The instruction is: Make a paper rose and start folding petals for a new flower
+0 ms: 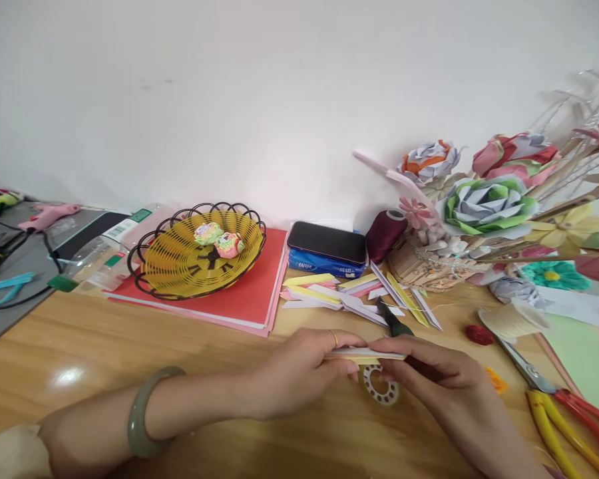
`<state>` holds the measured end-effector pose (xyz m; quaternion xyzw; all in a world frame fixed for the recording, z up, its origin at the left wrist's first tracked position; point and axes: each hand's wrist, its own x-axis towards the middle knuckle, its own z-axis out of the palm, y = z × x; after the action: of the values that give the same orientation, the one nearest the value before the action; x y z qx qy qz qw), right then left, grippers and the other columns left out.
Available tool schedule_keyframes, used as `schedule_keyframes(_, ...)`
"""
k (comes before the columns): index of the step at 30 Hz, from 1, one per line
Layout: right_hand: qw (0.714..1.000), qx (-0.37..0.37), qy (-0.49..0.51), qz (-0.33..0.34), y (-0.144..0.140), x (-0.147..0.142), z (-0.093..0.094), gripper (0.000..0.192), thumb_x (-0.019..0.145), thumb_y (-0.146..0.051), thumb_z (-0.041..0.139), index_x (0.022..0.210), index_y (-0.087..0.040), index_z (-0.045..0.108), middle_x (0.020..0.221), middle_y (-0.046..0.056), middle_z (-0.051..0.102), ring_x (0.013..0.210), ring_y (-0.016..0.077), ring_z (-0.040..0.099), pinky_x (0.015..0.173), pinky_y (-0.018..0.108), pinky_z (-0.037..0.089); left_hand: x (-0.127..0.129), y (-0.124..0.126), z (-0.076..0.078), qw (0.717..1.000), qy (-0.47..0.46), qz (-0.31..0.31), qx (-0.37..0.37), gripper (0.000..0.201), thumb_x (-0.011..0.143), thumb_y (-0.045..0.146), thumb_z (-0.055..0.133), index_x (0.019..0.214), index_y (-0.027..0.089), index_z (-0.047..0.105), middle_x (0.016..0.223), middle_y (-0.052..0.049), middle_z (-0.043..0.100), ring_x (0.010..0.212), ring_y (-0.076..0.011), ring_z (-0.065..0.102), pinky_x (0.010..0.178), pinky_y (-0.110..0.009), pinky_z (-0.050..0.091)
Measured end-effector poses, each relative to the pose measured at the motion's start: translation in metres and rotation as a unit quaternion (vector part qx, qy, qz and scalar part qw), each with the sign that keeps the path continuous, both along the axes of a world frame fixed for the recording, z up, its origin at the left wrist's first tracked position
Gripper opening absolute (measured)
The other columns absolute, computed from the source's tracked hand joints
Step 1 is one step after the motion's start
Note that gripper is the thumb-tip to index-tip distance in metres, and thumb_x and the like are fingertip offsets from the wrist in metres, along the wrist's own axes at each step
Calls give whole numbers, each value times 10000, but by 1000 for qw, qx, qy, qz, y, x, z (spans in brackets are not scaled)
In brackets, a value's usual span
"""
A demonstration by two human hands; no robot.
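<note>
My left hand point(299, 366) and my right hand point(429, 372) meet over the wooden table point(80, 352), both pinching a thin folded paper strip point(364, 354) held flat between them. A ring shows on a left finger and a green bangle point(142, 412) on the left wrist. Under the hands lies a tape roll point(379, 386). Just beyond them a dark-handled tool point(393, 319) rests by a pile of folded paper strips point(339, 293) in yellow, pink and white.
A yellow wire basket point(170, 266) with two paper balls sits on red paper point(249, 293). A phone point(327, 241) lies on a blue pack. Paper flowers point(484, 203) and a basket stand at right, with thread spools, scissors point(554, 399) and a glue gun point(50, 214) far left.
</note>
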<state>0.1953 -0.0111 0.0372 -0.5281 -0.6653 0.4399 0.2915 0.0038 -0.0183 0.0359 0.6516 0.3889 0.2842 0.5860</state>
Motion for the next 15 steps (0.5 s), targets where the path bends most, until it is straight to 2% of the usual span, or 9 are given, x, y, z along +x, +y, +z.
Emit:
schedule_keyframes(2,999,-25,17,-39,-1,0,1,201,696,-402,652,796,-238,710,680,24,689,617,173,611,570,251,491,0,0,-1,999,-10,45,-17,255,808,214,504,1041,185,602,1004,-33,634,877,-141,545,758,-228,398)
schedule_keyframes(5,994,-61,49,-77,-3,-3,3,224,675,-420,666,763,-216,694,608,15,658,573,162,590,540,250,472,0,0,-3,991,-25,118,-61,224,753,283,584,925,155,649,905,-39,651,711,-114,541,614,-203,393)
schedule_keyframes(8,990,-86,106,-35,-5,-6,2,210,705,-400,642,753,-200,682,566,-4,614,534,131,555,514,235,449,0,-1,-5,983,-64,146,-86,194,726,271,604,859,148,676,791,-24,654,578,-78,493,529,-190,363)
schedule_keyframes(11,982,-116,150,20,-6,-5,-1,239,767,-376,581,899,-217,702,570,-10,605,506,110,534,495,228,449,1,-2,-3,977,-112,156,-96,142,704,225,617,800,153,693,767,-22,663,606,-81,518,555,-189,389)
schedule_keyframes(15,988,-92,111,53,-5,-1,-4,271,784,-358,563,986,-242,702,587,5,605,537,125,545,505,243,470,1,-1,-3,965,-152,137,-165,140,691,204,614,803,154,682,604,3,631,532,-82,534,519,-195,421)
